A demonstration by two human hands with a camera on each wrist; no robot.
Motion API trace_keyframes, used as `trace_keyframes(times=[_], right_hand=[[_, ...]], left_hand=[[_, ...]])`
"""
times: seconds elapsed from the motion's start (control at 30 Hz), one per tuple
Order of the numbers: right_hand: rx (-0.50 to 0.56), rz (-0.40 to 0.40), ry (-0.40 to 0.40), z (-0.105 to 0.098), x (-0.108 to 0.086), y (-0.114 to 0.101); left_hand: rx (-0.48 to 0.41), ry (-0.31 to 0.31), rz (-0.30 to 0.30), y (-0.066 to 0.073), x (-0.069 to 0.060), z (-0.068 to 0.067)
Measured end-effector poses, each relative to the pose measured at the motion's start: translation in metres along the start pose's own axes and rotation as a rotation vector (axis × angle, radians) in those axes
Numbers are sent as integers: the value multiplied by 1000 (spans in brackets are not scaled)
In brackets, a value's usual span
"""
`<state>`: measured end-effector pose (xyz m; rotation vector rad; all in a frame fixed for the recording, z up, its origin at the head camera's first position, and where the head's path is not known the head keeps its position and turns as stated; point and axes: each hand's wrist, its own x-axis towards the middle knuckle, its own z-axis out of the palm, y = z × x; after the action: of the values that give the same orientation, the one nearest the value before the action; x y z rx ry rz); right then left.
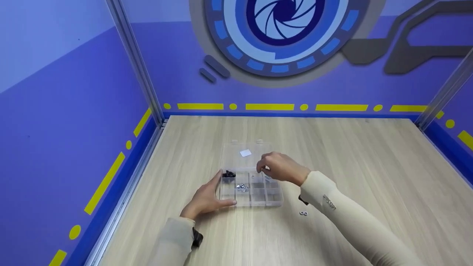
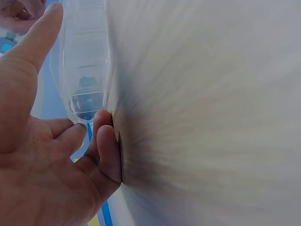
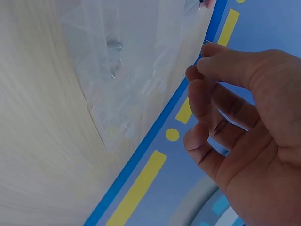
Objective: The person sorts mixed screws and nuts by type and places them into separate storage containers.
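A clear compartment box [image 1: 258, 203] lies on the wooden table with its lid [image 1: 236, 160] folded back. My left hand [image 1: 205, 197] rests around its front left corner, thumb along the front edge and fingers against the left side; the left wrist view shows that hand [image 2: 51, 146] beside the box [image 2: 84, 47]. Above the back right compartments is my right hand [image 1: 279, 166], thumb and index tips together; in the right wrist view its fingers [image 3: 200, 96] are bent, and whether they pinch something small cannot be told. Dark pieces [image 1: 229, 174] and shiny metal pieces [image 1: 242, 187] lie in separate compartments.
Two small nuts [image 1: 303, 213] lie on the table near the right sleeve. A white label [image 1: 245, 153] is on the lid. Blue walls and metal posts [image 1: 136, 59] border the wooden tabletop [image 1: 351, 147] at the back and sides.
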<state>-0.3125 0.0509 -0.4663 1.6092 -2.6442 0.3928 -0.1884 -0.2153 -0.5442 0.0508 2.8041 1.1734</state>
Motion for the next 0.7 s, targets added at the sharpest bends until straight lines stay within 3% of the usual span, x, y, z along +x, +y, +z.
trace_keyframes(times=[0.3,0.7], right_hand=[[-6,36,-40,9,14,1],[17,12,-35,21,26,6]], left_hand=[[-9,-2,10,-1,0,0],[27,12,31,-2,0,0]])
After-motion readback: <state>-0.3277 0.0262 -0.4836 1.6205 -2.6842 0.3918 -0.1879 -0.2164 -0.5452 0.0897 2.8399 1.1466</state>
